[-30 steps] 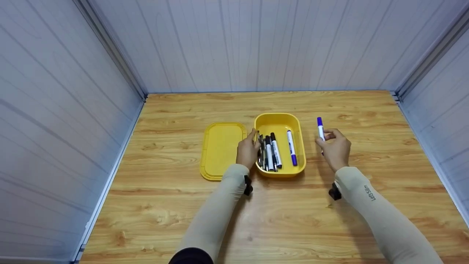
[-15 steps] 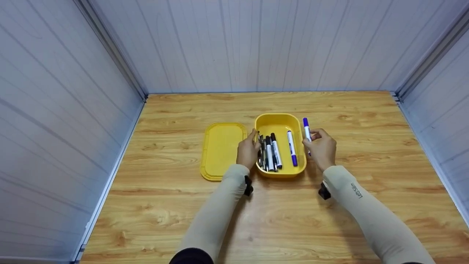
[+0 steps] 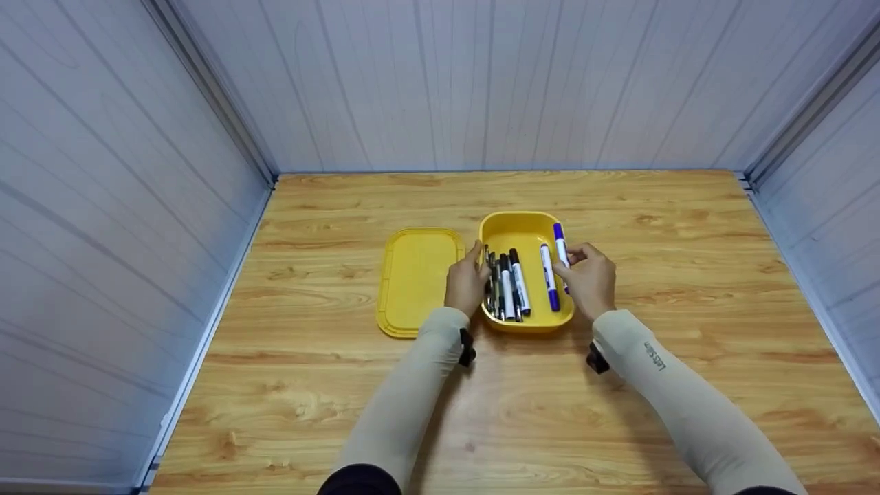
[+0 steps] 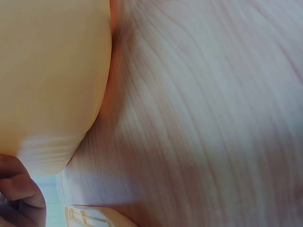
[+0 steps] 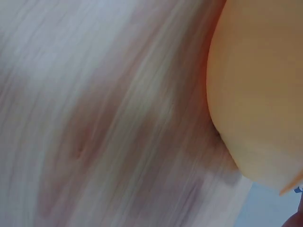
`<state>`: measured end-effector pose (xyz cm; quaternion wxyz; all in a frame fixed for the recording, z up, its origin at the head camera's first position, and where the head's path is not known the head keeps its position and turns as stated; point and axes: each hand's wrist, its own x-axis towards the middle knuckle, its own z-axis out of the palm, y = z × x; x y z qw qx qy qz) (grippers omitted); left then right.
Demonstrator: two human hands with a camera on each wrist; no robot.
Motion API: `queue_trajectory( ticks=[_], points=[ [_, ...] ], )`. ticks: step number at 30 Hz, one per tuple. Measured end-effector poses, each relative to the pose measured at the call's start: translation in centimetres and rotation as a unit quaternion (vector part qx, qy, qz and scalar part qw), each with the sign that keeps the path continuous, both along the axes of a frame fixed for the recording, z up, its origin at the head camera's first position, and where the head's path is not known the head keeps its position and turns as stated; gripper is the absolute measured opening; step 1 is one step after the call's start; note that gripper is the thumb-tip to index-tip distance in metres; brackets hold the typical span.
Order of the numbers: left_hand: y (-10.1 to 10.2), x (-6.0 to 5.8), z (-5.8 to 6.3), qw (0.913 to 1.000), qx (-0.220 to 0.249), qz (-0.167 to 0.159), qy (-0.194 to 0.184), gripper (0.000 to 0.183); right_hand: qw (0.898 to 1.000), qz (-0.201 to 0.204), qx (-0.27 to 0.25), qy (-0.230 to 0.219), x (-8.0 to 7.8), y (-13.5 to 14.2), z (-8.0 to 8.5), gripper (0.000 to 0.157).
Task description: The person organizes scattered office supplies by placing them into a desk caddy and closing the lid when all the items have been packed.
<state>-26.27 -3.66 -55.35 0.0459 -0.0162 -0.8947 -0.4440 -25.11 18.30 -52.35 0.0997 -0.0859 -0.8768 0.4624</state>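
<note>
A yellow plastic box [image 3: 526,234] stands open on the table. My left hand [image 3: 466,280] grips its left wall at the rim; in the left wrist view the curled fingers [image 4: 21,189] show beside the box wall. My right hand [image 3: 592,280] pinches a white marker with purple ends [image 3: 560,242], tilted over the right rim of the box. Inside, another white and purple marker [image 3: 548,268] lies toward the right. Several black pens and black-capped white markers [image 3: 520,283] lie side by side along the left, partly hidden by my left hand.
A yellow lid [image 3: 419,275] lies flat on the wooden table [image 3: 522,405], just left of the box. Pale panel walls [image 3: 440,89] enclose the table at the back and both sides.
My right hand has moved left with the purple-ended marker, from beside the box to over its right rim. My left hand stays in place on the box.
</note>
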Motion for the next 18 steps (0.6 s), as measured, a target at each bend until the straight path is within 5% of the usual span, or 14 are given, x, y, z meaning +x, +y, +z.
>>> queue_trajectory(
  ticks=[10, 18],
  points=[
    [0.1, 0.0, 0.2, 0.9999, 0.003, -0.002, -0.010, 0.055, 0.990, 0.049, 0.127, 0.036, 0.2, -1.7, -0.7, 0.026],
    [0.0, 0.0, 0.0, 1.0000, 0.006, 0.000, -0.008, 0.055, 0.964, 0.078, 0.240, 0.077, 0.2, -2.4, -1.5, 0.025]
  ],
)
